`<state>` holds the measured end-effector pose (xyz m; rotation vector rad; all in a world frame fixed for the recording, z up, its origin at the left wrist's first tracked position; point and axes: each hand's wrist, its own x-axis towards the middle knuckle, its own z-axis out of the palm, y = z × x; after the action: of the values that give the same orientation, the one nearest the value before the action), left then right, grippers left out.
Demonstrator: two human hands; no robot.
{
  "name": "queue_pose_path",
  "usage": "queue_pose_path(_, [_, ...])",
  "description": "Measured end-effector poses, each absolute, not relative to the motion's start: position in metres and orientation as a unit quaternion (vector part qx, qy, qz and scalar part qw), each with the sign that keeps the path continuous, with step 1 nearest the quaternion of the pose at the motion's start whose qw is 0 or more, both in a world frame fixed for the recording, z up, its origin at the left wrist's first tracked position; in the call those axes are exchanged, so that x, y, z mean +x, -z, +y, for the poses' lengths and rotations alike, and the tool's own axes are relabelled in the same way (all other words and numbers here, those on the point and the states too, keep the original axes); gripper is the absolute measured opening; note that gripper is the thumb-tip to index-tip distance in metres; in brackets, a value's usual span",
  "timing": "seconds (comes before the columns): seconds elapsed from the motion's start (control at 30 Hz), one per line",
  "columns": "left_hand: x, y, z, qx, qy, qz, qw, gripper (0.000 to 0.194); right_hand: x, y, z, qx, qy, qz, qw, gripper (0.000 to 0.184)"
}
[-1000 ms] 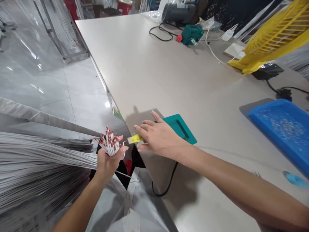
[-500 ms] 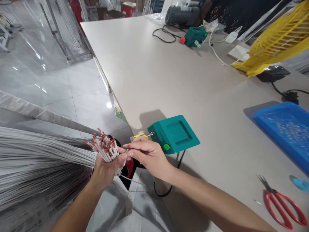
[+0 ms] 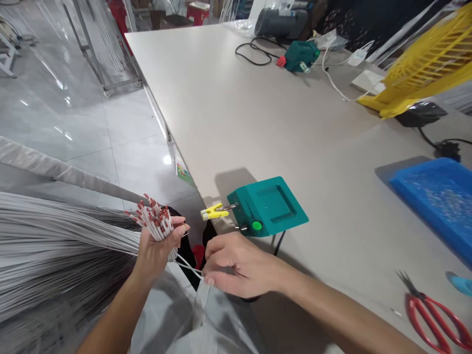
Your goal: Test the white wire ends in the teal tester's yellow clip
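Note:
My left hand [image 3: 157, 248] is wrapped round a bundle of white wires [image 3: 158, 227], whose reddish, copper-coloured tips point up. The long tails of the wires run off to the left. Lower and to the right, my right hand [image 3: 236, 265] has its fingers curled, with thumb and fingertips closed at the end of thin white wire strands [image 3: 190, 267] that stretch from beneath the bundle. Just above that hand, a green device [image 3: 271, 206] with a round green button sits on the table, and a yellow clip [image 3: 215, 211] is attached to its left side.
Red-handled scissors [image 3: 431, 309] lie on the table [image 3: 258, 123] at the lower right. Beyond them are a blue tray [image 3: 442, 196] and a yellow fan [image 3: 424, 64]. A second green device [image 3: 300, 55] and a grey motor [image 3: 280, 23] stand at the back.
My right hand has left the fingertips of my left hand and moved down and right, with white strands drawn out between them. The yellow clip is now uncovered. My left hand shifted slightly left.

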<state>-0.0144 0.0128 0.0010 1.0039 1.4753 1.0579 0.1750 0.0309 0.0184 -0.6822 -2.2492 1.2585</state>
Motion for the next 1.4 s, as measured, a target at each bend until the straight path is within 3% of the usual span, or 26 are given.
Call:
queue_pose_path(0.07, [-0.012, 0.001, 0.013, 0.396, -0.442, 0.605, 0.531, 0.026, 0.175, -0.02, 0.031, -0.262, -0.409, -0.843, 0.233, 0.021])
queue_pose_path(0.2, [-0.003, 0.0, 0.011, 0.376, -0.443, 0.574, 0.577, 0.038, 0.156, -0.015, 0.031, -0.391, -0.324, -0.791, 0.342, 0.019])
queue_pose_path(0.37, [0.001, -0.002, 0.011, 0.401, -0.425, 0.565, 0.583, 0.046, 0.138, -0.007, 0.029, -0.429, -0.332, -0.76, 0.358, 0.015])
queue_pose_path(0.67, [0.002, 0.006, 0.011, 0.439, -0.413, 0.555, 0.574, 0.031, 0.139, 0.0, 0.022, -0.46, -0.248, -0.792, 0.317, 0.016])
queue_pose_path(0.93, [0.001, 0.007, 0.011, 0.452, -0.389, 0.527, 0.606, 0.032, 0.142, -0.003, 0.032, -0.433, -0.408, -0.723, 0.351, 0.009])
queue_pose_path(1.17, [0.0, 0.01, 0.012, 0.451, -0.377, 0.518, 0.622, 0.01, 0.142, 0.003, 0.027, -0.472, -0.415, -0.664, 0.405, 0.012])
queue_pose_path(1.4, [-0.005, -0.007, 0.017, 0.415, -0.431, 0.569, 0.565, 0.017, 0.149, 0.008, 0.027, -0.459, -0.47, -0.601, 0.456, 0.01])
